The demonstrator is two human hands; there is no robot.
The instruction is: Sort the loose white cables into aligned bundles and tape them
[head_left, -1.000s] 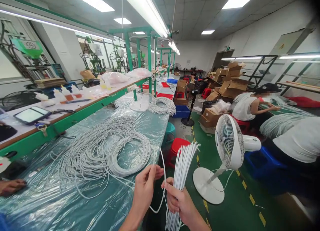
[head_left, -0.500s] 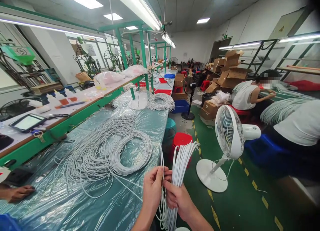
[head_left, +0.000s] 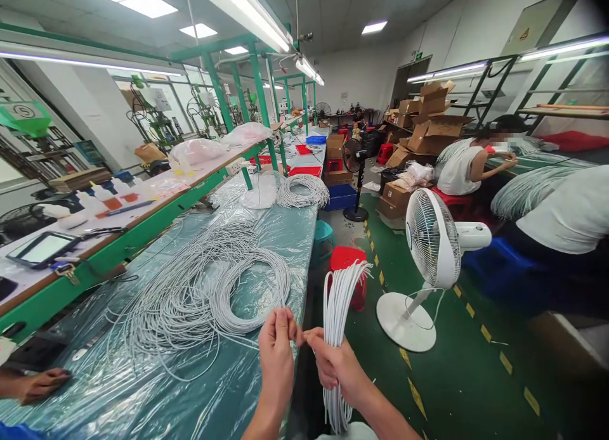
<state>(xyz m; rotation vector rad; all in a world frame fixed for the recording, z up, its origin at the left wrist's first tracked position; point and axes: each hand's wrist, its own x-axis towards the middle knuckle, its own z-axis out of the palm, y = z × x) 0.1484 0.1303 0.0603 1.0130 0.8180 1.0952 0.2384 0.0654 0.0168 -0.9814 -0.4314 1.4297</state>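
A bundle of thin white cables point(head_left: 339, 307) stands upright in my right hand point(head_left: 339, 364), whose fingers are wrapped round it, the cut ends fanning out above. Just left of it, over the table's edge, my left hand point(head_left: 280, 335) is closed in a pinch; what it pinches is too small to make out. The fingertips of both hands are close together. Beyond my left hand a neat coil of white cable point(head_left: 221, 300) lies on the plastic-covered table point(head_left: 238, 389), against a loose, tangled heap of the same cable point(head_left: 166, 300).
Another person's hand point(head_left: 45, 384) rests on the table at the far left. A farther coil point(head_left: 303, 191) lies near the table's edge. Right of the table stand a red stool point(head_left: 346, 257) and a white fan point(head_left: 431, 243). Two people sit at the right, by cardboard boxes point(head_left: 435, 135).
My left hand has moved slightly left, away from the bundle, and the strand that stood up beside it no longer shows. The bundle is still in my right hand. The view has shifted slightly.
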